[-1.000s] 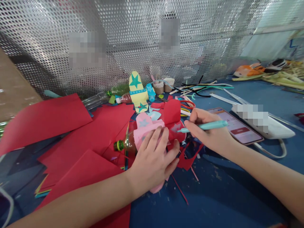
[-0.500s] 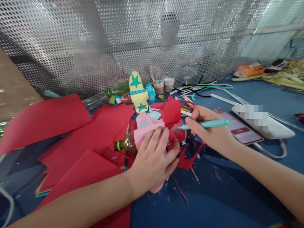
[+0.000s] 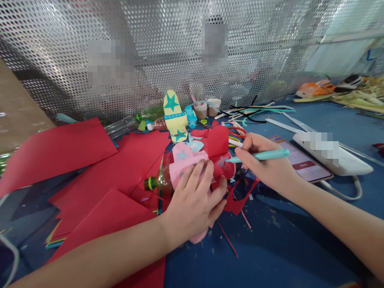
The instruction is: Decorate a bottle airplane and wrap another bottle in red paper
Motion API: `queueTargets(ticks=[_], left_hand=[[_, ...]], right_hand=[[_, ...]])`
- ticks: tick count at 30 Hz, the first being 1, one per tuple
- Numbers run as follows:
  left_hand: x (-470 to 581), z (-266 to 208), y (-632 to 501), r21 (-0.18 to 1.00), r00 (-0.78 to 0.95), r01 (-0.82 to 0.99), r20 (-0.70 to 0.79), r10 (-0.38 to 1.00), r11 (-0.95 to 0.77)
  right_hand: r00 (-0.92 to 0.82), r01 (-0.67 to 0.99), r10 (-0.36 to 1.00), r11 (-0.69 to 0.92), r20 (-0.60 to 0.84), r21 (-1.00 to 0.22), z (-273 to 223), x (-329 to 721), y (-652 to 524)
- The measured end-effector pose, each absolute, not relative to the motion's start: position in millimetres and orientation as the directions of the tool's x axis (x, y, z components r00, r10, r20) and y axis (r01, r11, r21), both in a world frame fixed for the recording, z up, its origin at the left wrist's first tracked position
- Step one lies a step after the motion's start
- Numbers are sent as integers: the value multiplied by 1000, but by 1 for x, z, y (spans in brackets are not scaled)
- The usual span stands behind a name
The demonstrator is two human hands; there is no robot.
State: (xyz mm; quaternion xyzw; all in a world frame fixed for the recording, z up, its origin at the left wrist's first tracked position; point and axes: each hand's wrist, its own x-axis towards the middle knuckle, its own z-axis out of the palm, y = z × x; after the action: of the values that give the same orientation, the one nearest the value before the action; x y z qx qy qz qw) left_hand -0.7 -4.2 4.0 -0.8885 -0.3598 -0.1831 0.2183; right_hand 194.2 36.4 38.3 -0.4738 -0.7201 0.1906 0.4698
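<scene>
The bottle (image 3: 164, 179) lies on its side on the blue table (image 3: 285, 244), wrapped in pink paper (image 3: 186, 162) and red paper. The left hand (image 3: 192, 200) rests over it, half open, fingers slightly spread. The right hand (image 3: 265, 164) grips a turquoise marker (image 3: 271, 155), its tip at the pale star (image 3: 222, 161).

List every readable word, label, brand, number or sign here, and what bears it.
Nothing reads clearly.
Lit rectangular smartphone: screen text too small, blurred.
Flat white oblong device: top pixelated, unreadable.
Slim turquoise marker: no legible lettering.
Blue L-shaped mark, far right: cannot tell whether a letter.
</scene>
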Motion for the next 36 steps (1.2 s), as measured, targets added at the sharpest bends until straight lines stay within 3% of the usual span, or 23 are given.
queueTargets(ticks=[36], left_hand=[[-1, 3, -3, -278, 683, 711, 489, 542, -646]], right_hand=[[-104, 509, 851, 490, 515, -707, 36, 194, 37]])
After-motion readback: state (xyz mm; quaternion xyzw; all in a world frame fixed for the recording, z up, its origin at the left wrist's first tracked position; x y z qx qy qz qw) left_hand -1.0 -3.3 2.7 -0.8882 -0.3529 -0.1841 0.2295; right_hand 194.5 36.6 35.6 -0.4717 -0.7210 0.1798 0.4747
